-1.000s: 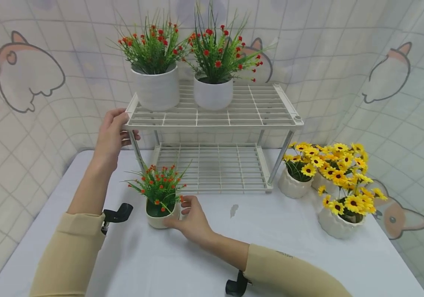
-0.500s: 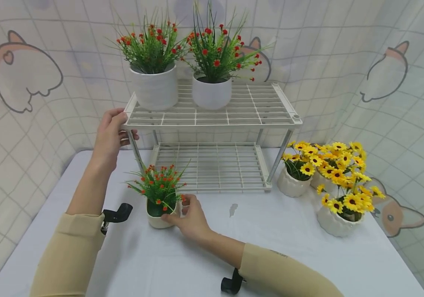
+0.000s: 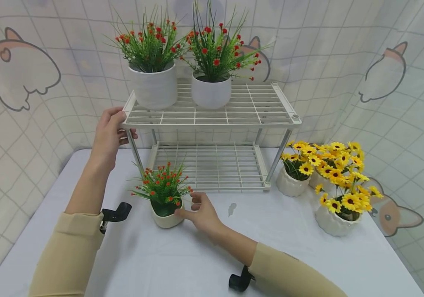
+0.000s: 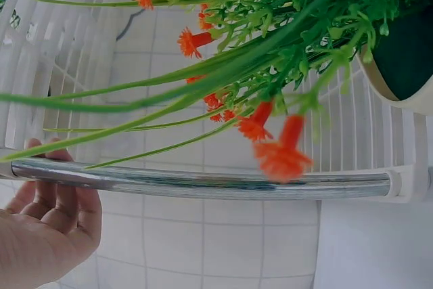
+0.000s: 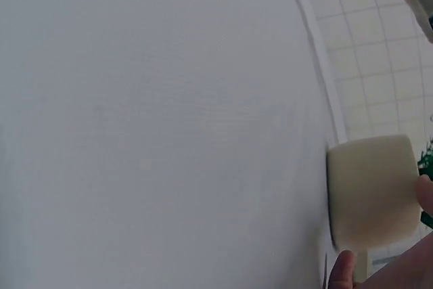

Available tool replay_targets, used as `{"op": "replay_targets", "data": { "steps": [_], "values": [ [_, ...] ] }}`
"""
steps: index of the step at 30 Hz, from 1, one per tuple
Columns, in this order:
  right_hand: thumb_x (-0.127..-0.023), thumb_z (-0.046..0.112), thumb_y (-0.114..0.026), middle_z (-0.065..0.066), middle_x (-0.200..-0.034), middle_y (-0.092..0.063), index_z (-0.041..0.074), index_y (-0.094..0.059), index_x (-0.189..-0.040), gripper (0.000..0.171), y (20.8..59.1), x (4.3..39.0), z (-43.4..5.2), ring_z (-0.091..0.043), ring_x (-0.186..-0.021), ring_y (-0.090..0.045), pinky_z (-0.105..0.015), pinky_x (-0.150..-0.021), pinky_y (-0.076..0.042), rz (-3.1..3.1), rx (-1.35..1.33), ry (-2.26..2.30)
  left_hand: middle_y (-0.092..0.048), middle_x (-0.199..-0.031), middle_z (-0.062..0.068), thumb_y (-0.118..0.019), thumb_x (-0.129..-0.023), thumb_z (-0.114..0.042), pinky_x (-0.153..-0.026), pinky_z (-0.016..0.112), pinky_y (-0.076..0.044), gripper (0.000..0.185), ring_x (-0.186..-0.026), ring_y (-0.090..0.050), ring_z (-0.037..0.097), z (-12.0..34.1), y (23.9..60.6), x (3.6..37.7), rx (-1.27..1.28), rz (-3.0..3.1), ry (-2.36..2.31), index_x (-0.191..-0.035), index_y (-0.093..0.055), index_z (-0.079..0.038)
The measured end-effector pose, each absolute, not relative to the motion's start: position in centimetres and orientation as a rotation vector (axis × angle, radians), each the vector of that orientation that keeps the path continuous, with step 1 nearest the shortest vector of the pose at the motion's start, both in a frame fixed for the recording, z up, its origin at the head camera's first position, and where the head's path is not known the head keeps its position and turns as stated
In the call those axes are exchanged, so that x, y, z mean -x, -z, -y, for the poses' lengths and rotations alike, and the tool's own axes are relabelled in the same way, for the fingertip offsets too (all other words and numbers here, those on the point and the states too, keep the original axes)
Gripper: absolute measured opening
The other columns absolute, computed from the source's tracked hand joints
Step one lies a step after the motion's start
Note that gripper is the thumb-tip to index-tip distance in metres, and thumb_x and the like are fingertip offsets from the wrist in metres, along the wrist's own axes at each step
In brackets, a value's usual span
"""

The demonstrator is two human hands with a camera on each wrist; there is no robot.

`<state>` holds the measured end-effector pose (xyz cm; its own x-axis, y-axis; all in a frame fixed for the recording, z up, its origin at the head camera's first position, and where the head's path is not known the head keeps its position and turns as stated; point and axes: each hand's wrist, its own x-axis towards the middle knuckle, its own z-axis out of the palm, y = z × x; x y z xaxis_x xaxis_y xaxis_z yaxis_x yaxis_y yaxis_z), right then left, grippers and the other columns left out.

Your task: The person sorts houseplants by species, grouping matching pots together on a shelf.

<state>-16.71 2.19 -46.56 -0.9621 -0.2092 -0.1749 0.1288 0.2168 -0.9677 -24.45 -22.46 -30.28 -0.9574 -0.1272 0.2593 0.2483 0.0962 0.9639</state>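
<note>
A small cream pot of red flowers (image 3: 166, 220) stands on the white cloth before the rack's left end. My right hand (image 3: 208, 218) holds it at its right side, thumb at the front rim. In the right wrist view, the thumb lies against the pot (image 5: 373, 191) and a fingertip is near its base. My left hand (image 3: 107, 134) grips the upper left corner of a two-tier white wire rack (image 3: 249, 117). Fingers of the left hand (image 4: 61, 218) curl behind the metal post (image 4: 270, 186) in the left wrist view, where leaves and blurred orange-red flowers cross the foreground.
On the rack's top tier stand a larger white pot of red flowers (image 3: 154, 88) and a smaller white pot of red flowers (image 3: 212, 93). Several yellow flower pots (image 3: 336, 222) cluster right of the rack. A patterned curtain (image 3: 85, 74) hangs behind the table (image 3: 182, 264).
The small pot has shifted slightly right and looks turned, with my right hand moving right along with it. My left hand has stayed on the rack's corner.
</note>
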Motion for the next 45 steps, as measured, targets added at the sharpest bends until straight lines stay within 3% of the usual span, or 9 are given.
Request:
{"op": "replay_targets", "data": {
  "steps": [7,12,16,21,25,34,41,45],
  "values": [
    [-0.092,0.020,-0.077,-0.024,-0.137,-0.050,-0.003,-0.046,-0.141,0.061,46.5,17.5,-2.6,-0.037,-0.124,-0.052,-0.046,-0.089,-0.054,-2.156,-0.018,1.933,-0.062,-0.105,0.004,-0.046,-0.109,-0.037,-0.078,0.030,-0.049,0.043,-0.077,-0.063,0.016,22.6,30.3,24.4,0.123,2.064,1.992,-0.144,-0.044,-0.013],
    [-0.092,0.015,-0.073,-0.021,-0.139,-0.050,-0.002,-0.041,-0.143,0.063,46.3,16.1,-1.4,-0.037,-0.128,-0.050,-0.050,-0.100,-0.047,-2.223,0.041,1.927,-0.062,-0.106,0.003,-0.046,-0.109,-0.038,-0.078,0.030,-0.048,0.043,-0.077,-0.063,0.016,22.7,30.4,24.5,0.120,2.074,1.983,-0.144,-0.044,-0.014],
    [-0.084,0.002,-0.075,-0.023,-0.147,-0.041,-0.003,-0.034,-0.146,0.075,46.5,14.8,0.0,-0.040,-0.136,-0.041,-0.055,-0.108,-0.038,-2.267,0.122,1.964,-0.061,-0.109,0.003,-0.045,-0.109,-0.039,-0.080,0.032,-0.047,0.044,-0.079,-0.062,0.016,22.6,30.3,24.6,0.129,2.084,1.969,-0.145,-0.043,-0.014],
    [-0.072,0.006,-0.090,-0.021,-0.143,-0.040,-0.001,-0.031,-0.147,0.096,47.0,14.0,1.8,-0.038,-0.135,-0.041,-0.052,-0.110,-0.036,-2.359,0.156,1.966,-0.061,-0.109,0.003,-0.045,-0.109,-0.039,-0.080,0.032,-0.047,0.043,-0.079,-0.062,0.016,22.6,30.3,24.6,0.124,2.079,1.976,-0.145,-0.044,-0.015],
    [-0.066,0.010,-0.096,-0.015,-0.136,-0.043,-0.001,-0.035,-0.145,0.100,47.4,14.5,3.1,-0.032,-0.128,-0.044,-0.047,-0.108,-0.037,-2.456,0.146,1.917,-0.060,-0.109,0.003,-0.045,-0.109,-0.038,-0.080,0.032,-0.047,0.043,-0.079,-0.062,0.016,22.7,30.3,24.6,0.123,2.074,1.983,-0.144,-0.044,-0.015],
    [-0.068,0.018,-0.095,-0.014,-0.135,-0.047,-0.005,-0.043,-0.139,0.091,47.6,15.1,2.4,-0.031,-0.126,-0.044,-0.046,-0.108,-0.037,-2.581,0.229,1.821,-0.061,-0.106,0.004,-0.045,-0.109,-0.037,-0.077,0.029,-0.049,0.043,-0.078,-0.063,0.016,22.5,30.4,24.4,0.117,2.065,2.007,-0.145,-0.043,-0.012],
    [-0.071,0.015,-0.085,-0.016,-0.130,-0.047,-0.004,-0.039,-0.140,0.085,47.4,15.0,0.5,-0.032,-0.124,-0.046,-0.049,-0.105,-0.040,-2.632,0.245,1.765,-0.061,-0.106,0.004,-0.046,-0.109,-0.038,-0.078,0.030,-0.049,0.046,-0.078,-0.063,0.016,22.3,30.3,24.5,0.118,2.076,1.987,-0.146,-0.043,-0.012],
    [-0.070,0.015,-0.088,-0.019,-0.133,-0.046,-0.006,-0.039,-0.140,0.088,47.5,15.4,0.4,-0.034,-0.127,-0.045,-0.051,-0.107,-0.039,-2.655,0.313,1.769,-0.061,-0.107,0.002,-0.044,-0.109,-0.039,-0.078,0.029,-0.048,0.046,-0.079,-0.063,0.014,22.4,30.3,24.4,0.105,2.106,1.936,-0.147,-0.043,-0.013]
  ]
}}
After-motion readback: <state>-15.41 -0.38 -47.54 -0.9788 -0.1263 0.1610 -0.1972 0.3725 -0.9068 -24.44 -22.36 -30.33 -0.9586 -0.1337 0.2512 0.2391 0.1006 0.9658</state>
